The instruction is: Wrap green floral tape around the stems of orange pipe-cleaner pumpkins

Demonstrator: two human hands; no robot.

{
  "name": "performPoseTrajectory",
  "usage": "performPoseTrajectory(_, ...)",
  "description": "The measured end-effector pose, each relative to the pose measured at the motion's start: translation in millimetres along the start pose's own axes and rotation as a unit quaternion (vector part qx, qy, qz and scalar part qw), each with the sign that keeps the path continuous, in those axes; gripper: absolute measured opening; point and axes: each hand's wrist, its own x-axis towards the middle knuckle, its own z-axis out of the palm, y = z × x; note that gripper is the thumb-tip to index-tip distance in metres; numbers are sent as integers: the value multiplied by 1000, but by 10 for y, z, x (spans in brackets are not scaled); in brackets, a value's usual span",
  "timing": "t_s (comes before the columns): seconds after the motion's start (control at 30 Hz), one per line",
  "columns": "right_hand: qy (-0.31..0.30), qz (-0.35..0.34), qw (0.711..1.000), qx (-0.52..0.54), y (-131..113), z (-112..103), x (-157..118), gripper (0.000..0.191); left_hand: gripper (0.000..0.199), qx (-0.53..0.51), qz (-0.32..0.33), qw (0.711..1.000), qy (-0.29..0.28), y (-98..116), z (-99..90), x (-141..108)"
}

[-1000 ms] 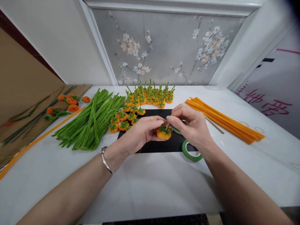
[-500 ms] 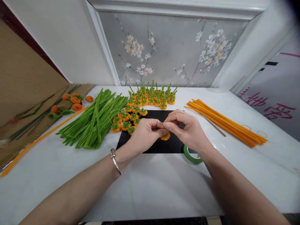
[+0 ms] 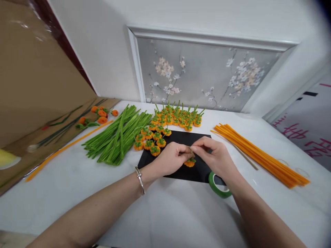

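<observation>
A small orange pipe-cleaner pumpkin [image 3: 190, 164] with a green top hangs just under my fingertips, above the black mat [image 3: 178, 175]. My left hand [image 3: 170, 160] is closed, thumb and fingers pinching at its upper part. My right hand [image 3: 216, 155] is closed too, its thumb and forefinger pressed together against the left fingertips. What lies between the right fingertips is hidden, perhaps the stem. Several similar pumpkins [image 3: 155, 150] sit on and beside the mat's left side. A roll of green tape [image 3: 212, 182] rests at the mat's right corner.
Green pipe cleaners [image 3: 116, 137] lie piled on the left, and an orange bundle [image 3: 261, 155] on the right. More pumpkins with upright stems [image 3: 188, 127] stand at the back. Orange flowers [image 3: 102, 120] lie on cardboard at far left. A panelled wall [image 3: 207, 69] closes off the back.
The camera view has shifted, so everything appears lower and further right. Both hands keep their pinch at the pumpkin, and more of its green top now shows.
</observation>
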Motion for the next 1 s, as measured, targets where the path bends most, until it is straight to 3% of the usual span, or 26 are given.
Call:
performPoseTrajectory(0.1, 11, 12, 999, 36, 42, -7, -9, 18, 25, 0, 40, 999, 36, 0, 27, -34)
performPoseTrajectory(0.2, 52, 38, 997, 34, 108, -32, 13, 20, 34, 69, 118, 968, 212, 63, 91, -115)
performPoseTrajectory(0.23, 65, 46, 996, 32, 124, -36, 32, 21, 33, 92, 158, 953, 241, 92, 120, -154)
performPoseTrajectory(0.3, 64, 63, 996, 24, 128, -18, 90, 24, 22, 115, 236, 942, 209, 143, 191, -239)
performPoseTrajectory(0.4, 40, 71, 996, -24, 58, 77, 220, 25, 18, 181, 321, 929, 39, 160, 314, -354)
performPoseTrajectory(0.47, 28, 61, 995, -69, -9, 169, 330, 25, 22, 237, 362, 901, 9, 126, 388, -401)
performPoseTrajectory(0.67, 6, 51, 988, -145, -84, 394, 618, 25, 19, 256, 383, 887, 39, -6, 441, -402)
performPoseTrajectory(1.0, -69, 48, 985, -148, 104, 696, 787, 23, 21, 265, 382, 883, 65, -70, 408, -378)
